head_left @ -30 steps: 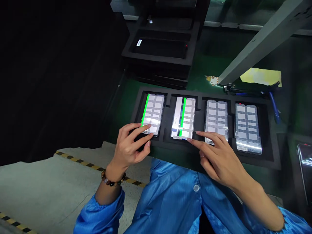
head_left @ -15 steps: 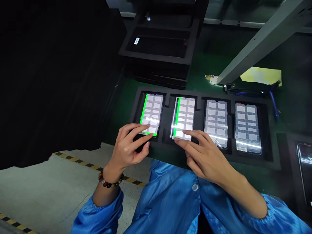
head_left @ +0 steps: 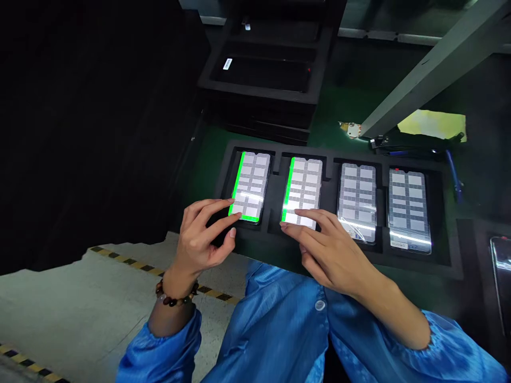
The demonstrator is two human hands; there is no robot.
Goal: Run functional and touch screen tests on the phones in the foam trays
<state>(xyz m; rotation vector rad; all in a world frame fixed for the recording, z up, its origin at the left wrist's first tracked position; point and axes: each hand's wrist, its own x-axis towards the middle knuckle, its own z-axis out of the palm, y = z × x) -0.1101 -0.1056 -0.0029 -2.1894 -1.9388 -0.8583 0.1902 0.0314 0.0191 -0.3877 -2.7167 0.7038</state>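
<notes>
Phones lay face up, 4 in a row, inside a black tray point(head_left: 277, 199) at the near edge of the green surface point(head_left: 205, 159), each in its own recess, a layout that likely kept them apart and within reach. The left hand point(head_left: 194, 242) was open, 2 fingertips at the lower left of the leftmost phone point(head_left: 253, 175), its thumb apart. The right hand point(head_left: 339, 255), also open, rested 2 fingertips on the lower part of the second phone point(head_left: 307, 178); neither hand was clamped on anything. Green bands ran down the left side of both gridded screens and along the bottom of the leftmost. Untouched to the right, the third phone point(head_left: 358, 186) and the fourth phone point(head_left: 408, 207) showed grids without green. Their screens faced up and their notches pointed away from the wearer, apparently so the displays could be read and touched. Stacked trays point(head_left: 259, 93) stood beyond, toward the surface's far left corner.
</notes>
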